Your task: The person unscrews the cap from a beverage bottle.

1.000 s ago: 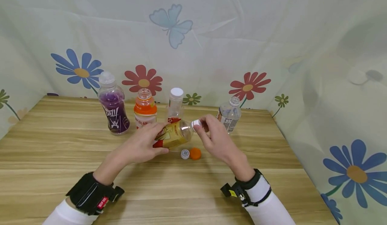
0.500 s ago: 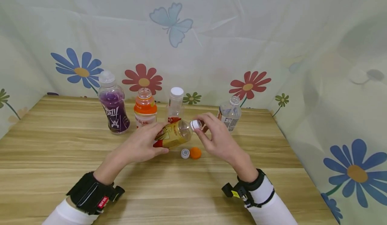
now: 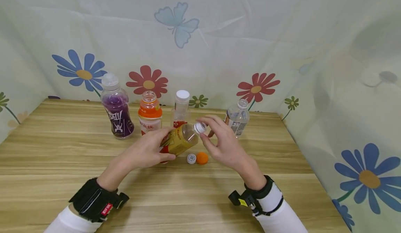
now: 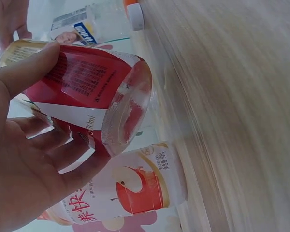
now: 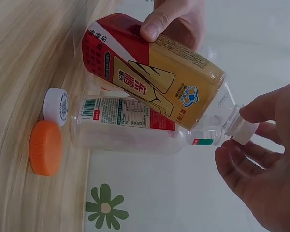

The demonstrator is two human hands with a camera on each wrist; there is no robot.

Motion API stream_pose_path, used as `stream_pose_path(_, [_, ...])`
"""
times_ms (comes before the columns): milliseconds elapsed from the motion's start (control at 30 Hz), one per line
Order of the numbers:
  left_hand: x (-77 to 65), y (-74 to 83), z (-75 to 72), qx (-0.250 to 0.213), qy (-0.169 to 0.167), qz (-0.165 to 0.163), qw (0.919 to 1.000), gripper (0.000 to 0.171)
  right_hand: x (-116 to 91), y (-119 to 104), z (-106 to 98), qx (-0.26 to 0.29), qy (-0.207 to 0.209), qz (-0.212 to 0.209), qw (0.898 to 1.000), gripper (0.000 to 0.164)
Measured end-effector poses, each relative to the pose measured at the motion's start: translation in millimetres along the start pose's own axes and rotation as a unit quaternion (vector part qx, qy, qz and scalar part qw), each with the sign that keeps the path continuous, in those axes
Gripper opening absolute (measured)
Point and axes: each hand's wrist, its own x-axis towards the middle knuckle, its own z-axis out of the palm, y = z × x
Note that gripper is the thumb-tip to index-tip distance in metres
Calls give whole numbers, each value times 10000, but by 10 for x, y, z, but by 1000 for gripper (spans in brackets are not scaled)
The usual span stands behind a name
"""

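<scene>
Right hand: the thumb and fingers of the right hand [image 3: 223,143] form a narrow, light pinch around the white cap [image 3: 199,127], at the middle of the head view.
Change at the cap: over the last second, the neck end has swung slightly up and left, and more of the white cap now shows between the fingertips. It sits at the neck, so the work on it looks unfinished — a judgement; whether it is loose on its thread, I cannot tell.
Left hand: the left hand [image 3: 150,148] grips the lower part of the red-and-yellow bottle [image 3: 179,140], fingers wrapped round one side and thumb on the other.
Held bottle: tilted between the two hands, base at lower left, neck at upper right; whether the base touches the table [image 3: 175,198] is hidden.
Below the neck: a loose pale cap [image 3: 191,158] and an orange cap [image 3: 202,158] lie side by side, just below centre.
Back row: a purple bottle [image 3: 117,113] at left, capped; an uncapped orange bottle [image 3: 150,113] beside it; a white-topped clear bottle [image 3: 181,104] mid-frame — and an uncapped clear bottle [image 3: 237,119] right of centre.
</scene>
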Motion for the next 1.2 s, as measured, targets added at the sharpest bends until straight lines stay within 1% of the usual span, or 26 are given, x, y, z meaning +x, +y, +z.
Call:
stream_pose_path(100, [-1,3,-2,-16,12,-30,10000,75,-6,-2,2,-87,46,72,9999,45])
stream_pose_path(167, [1,5,-2,1,23,-44,10000,76,-14,-5,6,-156,134,241,9995,46])
stream_pose_path(400, [7,-11,-10,185,136,-74,9997,82,-34,-25,31,-212,558,1099,9921,30])
stream_pose_path(500, [7,-23,-8,221,179,-73,9996,83,-33,-38,33,-146,612,1302,9895,28])
stream_pose_path(600, [8,-31,-6,258,211,-84,9994,84,-28,-48,37,-119,598,1410,9881,26])
stream_pose_path(700, [9,-31,-7,307,223,-114,9992,84,-27,-51,43,-155,549,1400,9885,22])
stream_pose_path(833, [12,-30,-7,372,210,-113,9990,84,-31,-50,42,-206,475,1270,9906,18])
stream_pose_path(1067, [17,-32,0,401,211,-101,9989,85,-20,-48,28,-315,289,978,9943,23])
stream_pose_path(1200, [16,-37,3,393,198,-103,9990,85,-19,-39,33,-309,303,767,9961,24])
